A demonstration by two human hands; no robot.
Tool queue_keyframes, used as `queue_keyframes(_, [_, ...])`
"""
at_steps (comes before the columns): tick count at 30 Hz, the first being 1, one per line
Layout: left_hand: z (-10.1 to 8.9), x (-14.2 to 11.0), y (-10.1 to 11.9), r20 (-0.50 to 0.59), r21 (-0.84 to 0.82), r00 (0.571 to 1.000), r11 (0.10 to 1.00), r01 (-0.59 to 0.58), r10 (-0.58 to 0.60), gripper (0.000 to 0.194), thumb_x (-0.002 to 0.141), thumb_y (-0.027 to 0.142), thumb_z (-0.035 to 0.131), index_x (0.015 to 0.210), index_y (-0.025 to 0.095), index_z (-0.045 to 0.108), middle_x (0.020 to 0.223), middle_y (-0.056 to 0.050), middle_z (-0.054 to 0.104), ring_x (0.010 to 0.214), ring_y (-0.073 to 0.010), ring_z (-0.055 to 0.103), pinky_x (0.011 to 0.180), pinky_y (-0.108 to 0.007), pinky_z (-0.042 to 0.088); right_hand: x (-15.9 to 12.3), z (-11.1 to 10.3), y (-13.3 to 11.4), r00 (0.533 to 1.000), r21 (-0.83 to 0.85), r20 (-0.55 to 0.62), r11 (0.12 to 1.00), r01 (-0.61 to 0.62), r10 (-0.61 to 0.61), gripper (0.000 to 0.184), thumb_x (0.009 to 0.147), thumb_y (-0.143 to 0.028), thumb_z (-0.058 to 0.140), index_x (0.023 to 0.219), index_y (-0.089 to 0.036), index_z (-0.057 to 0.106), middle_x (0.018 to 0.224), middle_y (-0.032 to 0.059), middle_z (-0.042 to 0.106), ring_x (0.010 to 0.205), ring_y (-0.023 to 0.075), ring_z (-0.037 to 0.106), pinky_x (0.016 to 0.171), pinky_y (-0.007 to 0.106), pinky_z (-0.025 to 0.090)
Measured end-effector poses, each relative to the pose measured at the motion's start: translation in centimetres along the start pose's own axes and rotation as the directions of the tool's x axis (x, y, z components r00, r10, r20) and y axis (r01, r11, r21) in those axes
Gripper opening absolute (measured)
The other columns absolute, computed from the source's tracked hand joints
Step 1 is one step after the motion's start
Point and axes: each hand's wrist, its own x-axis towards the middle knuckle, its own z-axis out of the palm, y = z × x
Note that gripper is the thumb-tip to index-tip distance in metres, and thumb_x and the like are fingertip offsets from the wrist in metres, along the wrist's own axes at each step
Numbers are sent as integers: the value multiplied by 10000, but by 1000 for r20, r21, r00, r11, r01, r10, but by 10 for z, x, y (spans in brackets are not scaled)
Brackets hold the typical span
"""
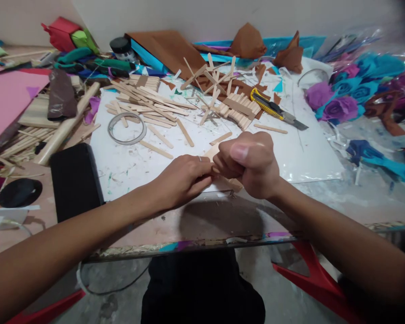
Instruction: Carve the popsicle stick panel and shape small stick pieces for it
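Observation:
My left hand (185, 177) lies over the front of the white sheet (175, 168), its fingers pressed together and bent down. Against its fingertips rests my right hand (253, 164), closed in a fist with the thumb on top. Whatever is between the fingers is hidden. Pale wood (213, 154) shows just behind where the hands meet, and a brownish piece (235, 184) pokes out below the right fist. Beyond the hands lie loose craft sticks (185, 132), a bundle of sticks (239, 110), a yellow box cutter (276, 108) and a tape roll (110, 130).
A black phone (76, 180) lies left of the sheet, near a black round lid (20, 192). Green-handled pliers (111, 66) and brown paper (168, 47) are at the back. Blue and purple paper flowers (344, 96) sit at right. The table's front edge (202, 245) is close.

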Motion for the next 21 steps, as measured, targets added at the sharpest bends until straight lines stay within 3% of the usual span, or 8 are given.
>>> queue_keyframes(6, [-1,1,3,46,-18,998,999,36,-35,184,1001,179,528,907,136,681,766,-20,663,686,-130,582,666,-249,388,4,1,-5,995,152,-68,986,-65,76,586,905,-442,636,465,-206,330,426,-67,220,396,69,194,421,252,179])
queue_keyframes(11, [-1,3,5,35,36,999,999,28,-29,261,1022,187,519,775,150,593,640,32,486,582,-99,425,600,-254,303,9,-8,-36,992,224,-120,973,61,-34,679,889,-612,616,470,-197,281,410,-78,145,359,55,104,389,243,148])
queue_keyframes(13, [-1,3,5,36,47,999,999,22,-24,279,1031,187,509,763,153,575,646,35,463,580,-96,404,603,-256,300,9,-12,-44,982,176,-187,984,17,17,648,913,-548,615,478,-194,291,432,-67,189,393,62,121,421,249,183])
queue_keyframes(21, [-1,1,5,59,25,997,998,56,-58,247,1045,209,498,850,150,635,731,8,556,655,-112,493,641,-252,347,13,-2,-11,954,181,-262,978,-101,146,714,891,-758,573,503,-207,338,431,-71,258,357,55,198,360,220,139])
